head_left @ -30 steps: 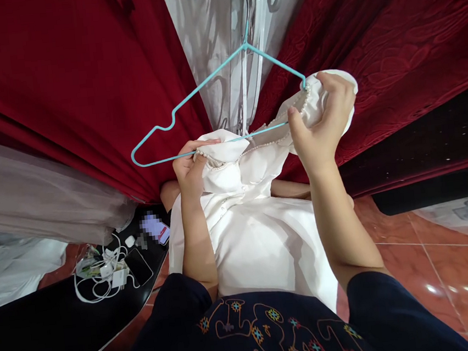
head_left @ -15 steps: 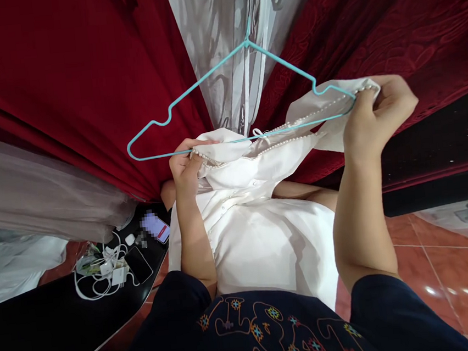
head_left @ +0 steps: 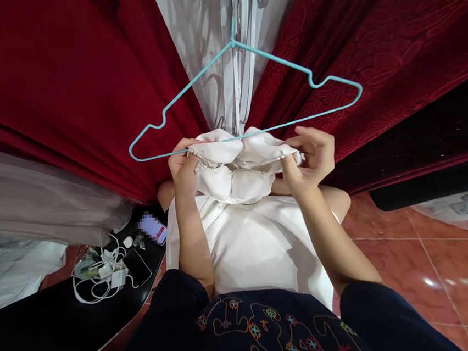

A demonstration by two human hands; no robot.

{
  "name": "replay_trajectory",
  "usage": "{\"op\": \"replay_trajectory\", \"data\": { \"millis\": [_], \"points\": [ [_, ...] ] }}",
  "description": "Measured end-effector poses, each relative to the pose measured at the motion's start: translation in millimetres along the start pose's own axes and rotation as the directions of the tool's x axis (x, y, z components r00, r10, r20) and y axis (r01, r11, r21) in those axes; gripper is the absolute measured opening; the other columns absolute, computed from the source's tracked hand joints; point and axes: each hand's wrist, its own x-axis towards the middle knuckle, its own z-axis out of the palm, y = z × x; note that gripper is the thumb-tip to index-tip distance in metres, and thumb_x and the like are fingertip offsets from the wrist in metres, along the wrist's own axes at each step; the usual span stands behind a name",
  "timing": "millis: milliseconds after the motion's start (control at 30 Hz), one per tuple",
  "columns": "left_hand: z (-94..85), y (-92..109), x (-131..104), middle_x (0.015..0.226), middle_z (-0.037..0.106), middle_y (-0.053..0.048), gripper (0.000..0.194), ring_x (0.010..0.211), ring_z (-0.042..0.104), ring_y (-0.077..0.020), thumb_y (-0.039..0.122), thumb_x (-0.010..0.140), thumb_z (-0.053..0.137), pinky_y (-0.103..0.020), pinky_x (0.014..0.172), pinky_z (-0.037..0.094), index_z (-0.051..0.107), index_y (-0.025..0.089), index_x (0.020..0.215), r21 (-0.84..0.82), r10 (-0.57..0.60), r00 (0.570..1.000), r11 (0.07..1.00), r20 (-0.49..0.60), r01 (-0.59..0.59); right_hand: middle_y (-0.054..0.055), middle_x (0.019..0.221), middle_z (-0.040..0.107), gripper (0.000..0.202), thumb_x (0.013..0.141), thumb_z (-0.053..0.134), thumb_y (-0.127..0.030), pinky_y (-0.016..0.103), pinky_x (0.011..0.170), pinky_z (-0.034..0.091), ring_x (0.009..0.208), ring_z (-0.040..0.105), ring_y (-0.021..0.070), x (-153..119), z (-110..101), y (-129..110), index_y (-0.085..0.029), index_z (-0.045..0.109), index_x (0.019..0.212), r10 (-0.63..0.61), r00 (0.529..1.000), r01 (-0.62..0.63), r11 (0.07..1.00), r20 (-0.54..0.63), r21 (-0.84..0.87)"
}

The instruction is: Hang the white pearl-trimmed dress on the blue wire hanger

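A white dress (head_left: 261, 244) with a pearl-beaded neckline lies across my lap, its top raised by both hands. My left hand (head_left: 184, 169) pinches the beaded edge on the left, beside the lower bar of a light-blue hanger (head_left: 272, 57). My right hand (head_left: 309, 160) has thumb and fingers closed on the beaded edge at the other side, below the hanger bar. The hanger hangs above the dress by its hook; its right end is bare. On the left, its bar passes by my fingers and the dress edge; whether it runs inside the fabric I cannot tell.
Dark red drapes (head_left: 63, 76) hang on both sides, with clear plastic covers (head_left: 191, 30) between them. At left, a black bench (head_left: 65, 318) bears white cables (head_left: 98, 277), a dark phone (head_left: 137, 267) and a lit phone (head_left: 153, 227). Reddish floor tiles (head_left: 391, 259) show at right.
My right hand has moved left and down with the dress edge, off the hanger's right end. The dress top is bunched closer together; my left hand has barely moved.
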Motion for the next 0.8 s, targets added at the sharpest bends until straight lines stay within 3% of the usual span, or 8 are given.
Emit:
{"op": "replay_trajectory", "data": {
  "millis": [67, 167, 267, 433, 500, 600, 700, 800],
  "points": [
    [0.2, 2, 0, 0.082, 0.072, -0.002, 0.028, 0.084, 0.075, -0.0222, 0.049, 0.086, 0.082, -0.033, 0.08, 0.059, 0.075, 0.022, 0.084, -0.008, -0.011, 1.0, 1.0, -0.007, 0.011, 0.004, 0.094, 0.068, 0.047, 0.1, 0.056, -0.057, 0.034, 0.069, 0.054, 0.074, 0.065, 0.0155, 4, 10, -14, -0.026, 0.06, 0.134, 0.058, 0.995, -0.061, 0.998, 0.075, 0.034],
    [1.2, 5, -3, 0.083, 0.073, -0.002, 0.027, 0.084, 0.075, -0.0218, 0.049, 0.088, 0.081, -0.031, 0.076, 0.057, 0.077, 0.023, 0.086, 0.013, -0.018, 1.0, 1.0, -0.007, 0.018, 0.003, 0.093, 0.067, 0.038, 0.104, 0.05, -0.055, 0.03, 0.069, 0.051, 0.074, 0.061, 0.0129, 13, 22, -27, -0.025, 0.067, 0.117, 0.121, 0.97, -0.137, 0.989, 0.211, 0.062],
    [-1.8, 5, -6, 0.086, 0.076, -0.004, 0.024, 0.085, 0.075, -0.0205, 0.047, 0.092, 0.078, -0.028, 0.076, 0.056, 0.079, 0.022, 0.092, 0.063, -0.026, 0.999, 0.998, 0.03, 0.024, -0.001, 0.078, 0.059, 0.031, 0.103, 0.054, -0.05, 0.026, 0.062, 0.042, 0.066, 0.051, 0.0103, 17, 28, -30, -0.023, 0.065, 0.093, 0.179, 0.964, -0.202, 0.974, 0.196, 0.105],
    [-29.2, -2, -8, 0.102, 0.08, -0.008, 0.034, 0.095, 0.075, -0.021, 0.047, 0.085, 0.085, -0.03, 0.086, 0.057, 0.081, 0.021, 0.107, 0.206, -0.121, 0.984, 0.974, 0.129, 0.093, -0.002, 0.071, 0.053, 0.029, 0.099, 0.06, -0.045, 0.026, 0.061, 0.038, 0.064, 0.046, 0.0103, 19, 26, -27, -0.022, 0.06, 0.082, 0.23, 0.961, -0.242, 0.968, 0.152, 0.065],
    [-46.3, -6, -9, 0.104, 0.081, -0.008, 0.033, 0.095, 0.075, -0.0203, 0.042, 0.081, 0.088, -0.029, 0.086, 0.056, 0.081, 0.019, 0.103, 0.302, -0.152, 0.986, 0.945, 0.07, 0.125, -0.003, 0.07, 0.052, 0.026, 0.097, 0.061, -0.043, 0.026, 0.06, 0.037, 0.063, 0.045, 0.0101, 21, 24, -26, -0.022, 0.059, 0.081, 0.244, 0.959, -0.252, 0.967, 0.147, 0.036],
    [-69.8, -7, -9, 0.095, 0.08, -0.005, 0.022, 0.086, 0.073, -0.0181, 0.032, 0.081, 0.082, -0.028, 0.08, 0.054, 0.079, 0.018, 0.098, 0.37, -0.154, 0.979, 0.909, -0.13, 0.193, -0.003, 0.07, 0.053, 0.024, 0.094, 0.062, -0.04, 0.026, 0.059, 0.035, 0.063, 0.044, 0.0098, 25, 22, -25, -0.022, 0.059, 0.08, 0.261, 0.955, -0.266, 0.964, 0.139, 0.016],
    [-84.5, 0, -4, 0.083, 0.075, 0.001, 0.01, 0.077, 0.068, -0.014, 0.018, 0.078, 0.072, -0.025, 0.074, 0.051, 0.075, 0.018, 0.088, 0.396, 0.031, 0.94, 0.911, -0.339, 0.113, -0.003, 0.069, 0.052, 0.024, 0.093, 0.064, -0.039, 0.025, 0.058, 0.034, 0.062, 0.043, 0.0093, 27, 22, -25, -0.022, 0.058, 0.078, 0.265, 0.955, -0.27, 0.963, 0.129, 0.022],
    [-89.7, 16, 13, 0.078, 0.07, 0.004, 0.015, 0.072, 0.062, -0.0113, 0.007, 0.08, 0.067, -0.026, 0.07, 0.047, 0.074, 0.019, 0.087, 0.484, 0.282, 0.853, 0.874, -0.44, -0.04, -0.003, 0.068, 0.051, 0.023, 0.092, 0.064, -0.038, 0.025, 0.058, 0.034, 0.062, 0.043, 0.0088, 28, 23, -26, -0.021, 0.057, 0.078, 0.274, 0.954, -0.279, 0.96, 0.126, 0.024]
  ]
}}
